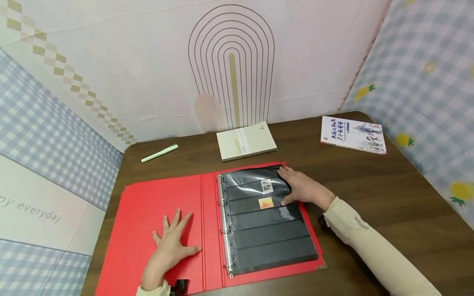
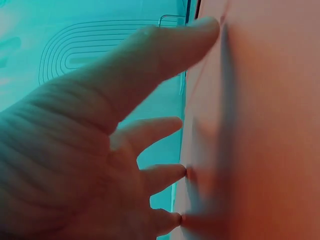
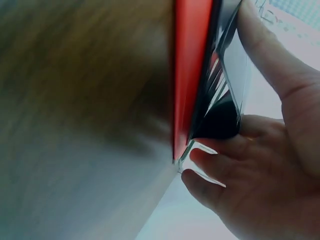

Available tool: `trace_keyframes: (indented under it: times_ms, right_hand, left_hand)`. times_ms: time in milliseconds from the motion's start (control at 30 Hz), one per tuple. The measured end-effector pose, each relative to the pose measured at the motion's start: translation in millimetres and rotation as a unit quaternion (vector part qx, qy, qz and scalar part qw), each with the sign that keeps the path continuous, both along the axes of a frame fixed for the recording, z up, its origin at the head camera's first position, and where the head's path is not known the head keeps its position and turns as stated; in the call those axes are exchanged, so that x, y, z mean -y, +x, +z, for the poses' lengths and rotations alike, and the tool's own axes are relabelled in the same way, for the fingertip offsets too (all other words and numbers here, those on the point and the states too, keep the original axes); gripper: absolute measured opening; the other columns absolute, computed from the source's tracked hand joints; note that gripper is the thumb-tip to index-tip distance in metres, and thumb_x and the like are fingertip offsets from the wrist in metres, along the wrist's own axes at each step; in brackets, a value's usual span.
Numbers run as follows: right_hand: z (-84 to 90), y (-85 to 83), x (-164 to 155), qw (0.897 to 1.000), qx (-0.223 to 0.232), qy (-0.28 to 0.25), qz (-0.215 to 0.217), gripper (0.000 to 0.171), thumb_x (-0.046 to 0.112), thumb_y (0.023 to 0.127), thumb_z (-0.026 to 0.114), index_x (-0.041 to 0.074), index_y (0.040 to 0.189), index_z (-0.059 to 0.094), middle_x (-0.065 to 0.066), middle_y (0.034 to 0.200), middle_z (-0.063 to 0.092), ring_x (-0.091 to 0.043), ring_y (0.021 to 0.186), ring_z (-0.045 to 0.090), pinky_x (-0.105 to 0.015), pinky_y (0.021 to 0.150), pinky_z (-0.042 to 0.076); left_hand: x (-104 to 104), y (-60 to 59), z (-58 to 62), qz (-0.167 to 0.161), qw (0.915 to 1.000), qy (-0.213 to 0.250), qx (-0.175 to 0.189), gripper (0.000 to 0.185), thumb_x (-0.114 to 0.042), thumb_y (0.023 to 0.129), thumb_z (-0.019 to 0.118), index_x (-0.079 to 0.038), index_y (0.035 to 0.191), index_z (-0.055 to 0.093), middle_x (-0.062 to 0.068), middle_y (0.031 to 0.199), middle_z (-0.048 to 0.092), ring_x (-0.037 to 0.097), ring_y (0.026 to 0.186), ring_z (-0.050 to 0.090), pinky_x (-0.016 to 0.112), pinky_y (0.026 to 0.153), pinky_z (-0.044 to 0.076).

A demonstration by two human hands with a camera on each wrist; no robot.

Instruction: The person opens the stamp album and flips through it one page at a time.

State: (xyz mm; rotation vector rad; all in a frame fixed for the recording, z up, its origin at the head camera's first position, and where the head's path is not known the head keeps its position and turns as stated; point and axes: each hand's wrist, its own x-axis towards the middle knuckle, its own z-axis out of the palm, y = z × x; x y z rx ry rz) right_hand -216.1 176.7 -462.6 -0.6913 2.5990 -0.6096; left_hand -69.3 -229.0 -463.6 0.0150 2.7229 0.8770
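Note:
A red ring binder lies open in front of me, a stamp album with black pocket pages on its metal rings. Two stamps show in the upper pockets: a greyish one and a yellow-orange one. My right hand holds the top page by its upper right edge, thumb on its face and fingers at the border. In the right wrist view that page edge bows up from those beneath. Fingers spread, my left hand rests on the red inside cover.
Behind the binder lies a cream Gambit notebook. A pale green pen is at the back left, and a white illustrated book at the back right. Patterned cloth hangs around the brown table.

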Motion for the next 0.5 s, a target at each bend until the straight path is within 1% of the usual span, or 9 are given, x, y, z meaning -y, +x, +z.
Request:
trace_keyframes:
  times_ms: [133, 300, 433, 500]
  right_hand:
    - [2.2, 6.6, 3, 0.999, -0.033, -0.008, -0.007, 0.106, 0.029, 0.078, 0.089, -0.013, 0.153, 0.028, -0.033, 0.159, 0.024, -0.048, 0.147, 0.021, -0.061, 0.115, 0.023]
    - [5.4, 13.2, 8, 0.998, -0.049, -0.012, -0.022, 0.107, 0.02, 0.078, 0.09, -0.008, 0.156, 0.023, -0.033, 0.16, 0.022, -0.052, 0.144, 0.025, -0.063, 0.113, 0.026]
    - [5.2, 17.3, 10, 0.998, -0.052, -0.02, -0.031, 0.109, 0.014, 0.077, 0.09, -0.004, 0.159, 0.019, -0.033, 0.161, 0.016, -0.059, 0.141, 0.023, -0.065, 0.111, 0.03]
    - [3.2, 18.6, 10, 0.998, -0.053, -0.029, -0.035, 0.112, 0.012, 0.076, 0.09, -0.003, 0.159, 0.017, -0.033, 0.162, 0.013, -0.061, 0.141, 0.022, -0.065, 0.111, 0.029]
  left_hand:
    - [-1, -0.5, -2.8, 0.0, 1.0, -0.007, 0.001, 0.1, -0.023, 0.072, 0.092, -0.011, 0.156, 0.038, 0.028, 0.164, 0.013, 0.059, 0.145, -0.006, 0.085, 0.098, -0.009]
    - [-2, -0.2, -4.5, 0.003, 1.0, -0.003, 0.002, 0.097, -0.021, 0.072, 0.091, -0.009, 0.154, 0.041, 0.028, 0.164, 0.012, 0.059, 0.145, -0.007, 0.084, 0.098, -0.01]
    - [-3, 0.5, -5.7, 0.004, 1.0, -0.002, 0.003, 0.095, -0.02, 0.072, 0.091, -0.007, 0.152, 0.043, 0.029, 0.163, 0.013, 0.06, 0.145, -0.007, 0.085, 0.098, -0.009]
    - [-3, 0.6, -6.3, 0.005, 1.0, -0.001, 0.004, 0.094, -0.02, 0.072, 0.091, -0.007, 0.152, 0.043, 0.029, 0.163, 0.013, 0.059, 0.145, -0.007, 0.085, 0.098, -0.009]
